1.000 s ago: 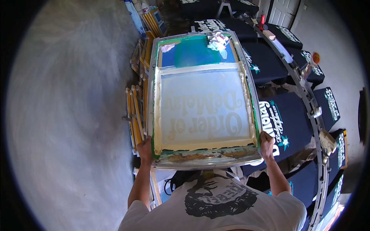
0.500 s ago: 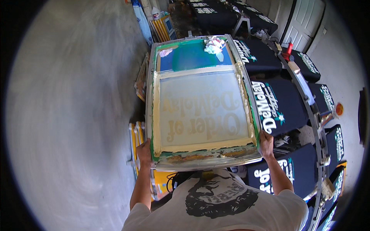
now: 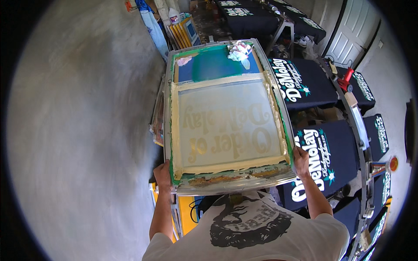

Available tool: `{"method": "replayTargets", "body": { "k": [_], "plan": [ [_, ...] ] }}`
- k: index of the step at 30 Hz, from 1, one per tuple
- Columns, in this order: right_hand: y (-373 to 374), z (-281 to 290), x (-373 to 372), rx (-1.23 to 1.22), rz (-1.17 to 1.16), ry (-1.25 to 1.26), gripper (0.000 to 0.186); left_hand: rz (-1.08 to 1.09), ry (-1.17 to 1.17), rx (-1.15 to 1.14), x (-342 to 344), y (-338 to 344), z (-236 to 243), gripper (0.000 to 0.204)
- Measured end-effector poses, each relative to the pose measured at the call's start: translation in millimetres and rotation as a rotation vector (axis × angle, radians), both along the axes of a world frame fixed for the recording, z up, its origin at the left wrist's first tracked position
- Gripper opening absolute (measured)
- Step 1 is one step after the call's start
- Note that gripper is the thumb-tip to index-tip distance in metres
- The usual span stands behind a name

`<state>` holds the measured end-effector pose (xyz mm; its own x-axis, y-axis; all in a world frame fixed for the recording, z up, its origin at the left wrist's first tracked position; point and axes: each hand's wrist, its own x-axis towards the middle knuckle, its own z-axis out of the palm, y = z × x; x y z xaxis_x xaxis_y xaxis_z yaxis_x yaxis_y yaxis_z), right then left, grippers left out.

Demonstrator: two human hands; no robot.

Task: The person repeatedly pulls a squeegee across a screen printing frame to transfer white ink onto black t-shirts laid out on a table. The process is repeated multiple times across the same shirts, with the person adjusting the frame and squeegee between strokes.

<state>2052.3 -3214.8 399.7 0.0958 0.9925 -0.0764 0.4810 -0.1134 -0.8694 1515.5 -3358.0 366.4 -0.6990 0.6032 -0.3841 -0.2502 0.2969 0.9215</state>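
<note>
A large silk-screen printing frame (image 3: 226,100) is held up level before my chest, with a metal border, cream tape round the mesh and pale reversed lettering in it. My left hand (image 3: 163,175) is closed on its near left side. On the near right side my right hand (image 3: 301,162) grips the same border, fingers partly hidden beneath. The far end has a blue and green taped strip, with a crumpled rag (image 3: 239,51) and a small pinkish scrap (image 3: 183,61) lying on it.
Black printed shirts (image 3: 324,152) lie on pallets along the right, by a long metal rail (image 3: 358,126). A red tool (image 3: 346,80) rests near that rail. Several yellow-edged frames (image 3: 182,32) lean at the back left. A grey wall (image 3: 78,130) runs along the left.
I have moved forward with the screen frame; the shirts and rail on the right have slid nearer and lower in view. Both hands keep the same hold.
</note>
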Motion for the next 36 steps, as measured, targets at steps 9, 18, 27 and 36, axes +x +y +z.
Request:
{"method": "replayTargets", "body": {
  "k": [9, 18, 27, 36],
  "plan": [
    [224, -48, -43, -0.021, -0.014, 0.069, 0.034, -0.033, 0.064, -0.012, -51, 223, -62, 0.037],
    [393, -18, -51, -0.041, -0.063, -0.038, 0.038, -0.050, -0.027, -0.004, -68, 406, -46, 0.038],
    [488, 14, -55, -0.109, -0.122, 0.001, 0.036, -0.099, -0.043, 0.009, -64, 532, -9, 0.036],
    [550, -4, -50, -0.069, -0.276, -0.022, 0.036, -0.212, -0.040, -0.054, -69, 656, -20, 0.035]
  ]
}}
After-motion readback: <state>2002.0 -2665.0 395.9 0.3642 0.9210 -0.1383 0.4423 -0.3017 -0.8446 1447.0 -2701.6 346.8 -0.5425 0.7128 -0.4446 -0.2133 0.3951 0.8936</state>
